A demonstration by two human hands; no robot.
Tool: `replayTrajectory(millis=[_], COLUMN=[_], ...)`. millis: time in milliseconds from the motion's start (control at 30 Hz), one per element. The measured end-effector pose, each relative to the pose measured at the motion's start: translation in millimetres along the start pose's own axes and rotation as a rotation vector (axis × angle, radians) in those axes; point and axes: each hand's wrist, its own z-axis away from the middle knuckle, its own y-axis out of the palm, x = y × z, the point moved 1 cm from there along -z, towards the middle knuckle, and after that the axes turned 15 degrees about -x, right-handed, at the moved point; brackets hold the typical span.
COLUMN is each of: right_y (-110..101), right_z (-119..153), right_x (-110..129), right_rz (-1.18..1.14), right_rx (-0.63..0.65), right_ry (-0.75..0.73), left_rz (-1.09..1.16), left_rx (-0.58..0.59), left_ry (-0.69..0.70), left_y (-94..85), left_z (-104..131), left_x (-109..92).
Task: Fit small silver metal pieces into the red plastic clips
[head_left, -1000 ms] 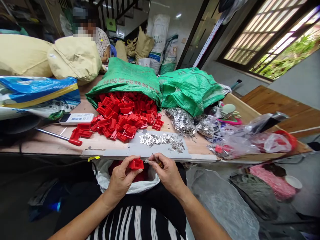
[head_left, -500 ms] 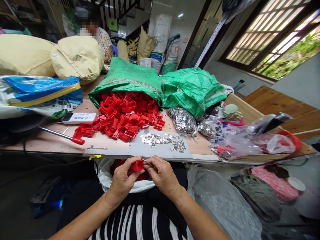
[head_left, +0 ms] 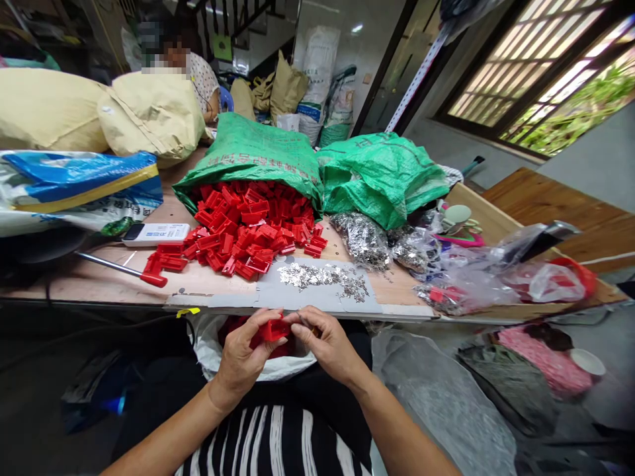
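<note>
One red plastic piece (head_left: pixel 274 328) in work, pinched in the left hand (head_left: pixel 243 360) above a white bag (head_left: pixel 208 350) on the lap; right hand (head_left: pixel 330 347) closed against it, fingers on something small, hard to tell what. Remaining: large heap of red pieces (head_left: pixel 248 231) spilling from a green sack (head_left: pixel 258 158) and loose metal bits (head_left: pixel 322 277) on the table (head_left: pixel 99 281). Judged early going.
</note>
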Motion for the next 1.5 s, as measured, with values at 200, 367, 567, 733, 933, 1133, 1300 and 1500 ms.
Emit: replayTrajectory(millis=[200,367,567,733,933,1133,1300,1500], right_y=[-2,7,11,14,16,13,17,12], right_z=[-2,-2,-1,3,7,8,11,-1], right_x=[-11,-8,-14,-25,-35,-41,-42,-45], right_rz=[-0.109,-0.099,-0.070,-0.225,-0.544,-0.637,-0.765,-0.537], right_rx=[-0.064,-0.061,-0.004,0.040,0.148,0.166,0.221,0.262], right_ry=[0.143,0.181,0.174,0.279,0.494,0.583,0.699,0.603], left_rz=[0.037,0.008,0.040,0.051,0.000,-0.018,0.084,0.207], left_rx=[-0.013,0.008,0.037,0.065,0.125,0.178,0.209,0.123], left_ry=[-0.050,-0.044,-0.058,-0.109,-0.041,-0.034,-0.112,-0.222], left_y=[2.5,2.6,4.8,7.2,5.8,3.9,2.4,4.7], left_z=[-1,1,4,7,7,4,3,-2], left_x=[-8,-8,-7,2,11,11,15,24])
